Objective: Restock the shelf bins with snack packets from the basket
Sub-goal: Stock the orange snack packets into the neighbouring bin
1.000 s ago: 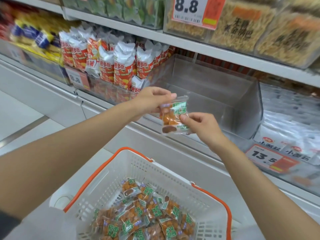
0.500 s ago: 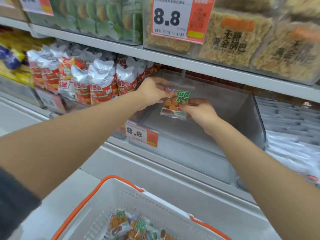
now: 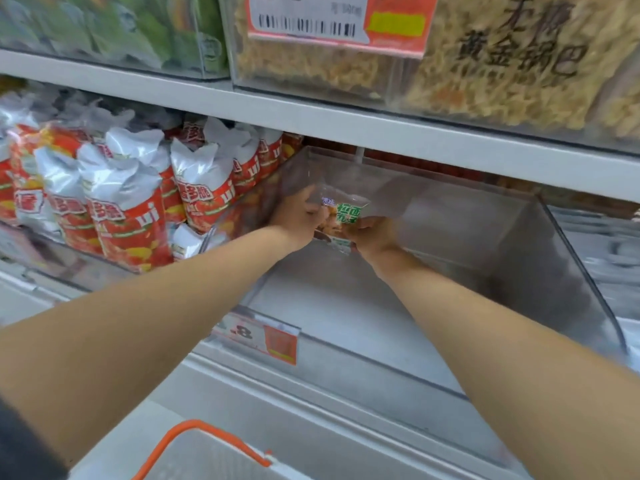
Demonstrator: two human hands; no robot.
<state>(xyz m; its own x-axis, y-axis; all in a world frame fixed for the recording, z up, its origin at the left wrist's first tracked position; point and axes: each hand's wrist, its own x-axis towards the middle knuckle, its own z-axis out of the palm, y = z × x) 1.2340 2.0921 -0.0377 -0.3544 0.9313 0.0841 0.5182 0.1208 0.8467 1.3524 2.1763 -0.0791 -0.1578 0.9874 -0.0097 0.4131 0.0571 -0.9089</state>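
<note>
"黄金锅巴" on upper packs (image 3: 512, 84); ".8" on tag (image 3: 258, 336)

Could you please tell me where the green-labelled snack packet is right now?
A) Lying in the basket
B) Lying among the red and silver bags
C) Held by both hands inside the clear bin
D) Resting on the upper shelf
C: the left hand and the right hand both hold the snack packet between the walls of the clear bin, above its floor.
</note>
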